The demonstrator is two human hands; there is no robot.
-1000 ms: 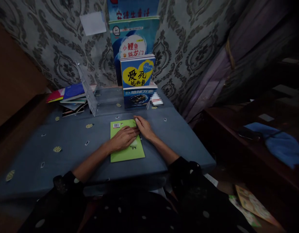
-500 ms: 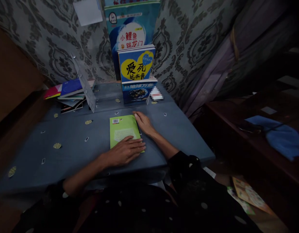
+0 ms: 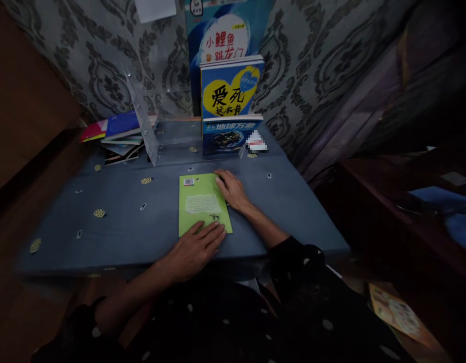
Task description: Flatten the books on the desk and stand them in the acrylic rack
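Note:
A thin green book (image 3: 202, 202) lies flat, back cover up, on the blue-grey tablecloth (image 3: 119, 222). My left hand (image 3: 193, 249) lies flat with fingers stretched out, its fingertips on the book's near edge. My right hand (image 3: 233, 190) rests palm down on the book's right edge, fingers together and extended. Neither hand grips anything.
Several blue books (image 3: 229, 101) stand upright against the patterned wall behind a clear acrylic holder (image 3: 146, 126). A stack of books (image 3: 117, 138) lies at the table's back left. A dark shelf with blue cloth (image 3: 445, 206) is to the right; a booklet (image 3: 397, 312) lies on the floor.
My left hand has slid toward me, from the middle of the green book to its near edge, uncovering the cover. My right hand has stayed at the right edge. The view shifted.

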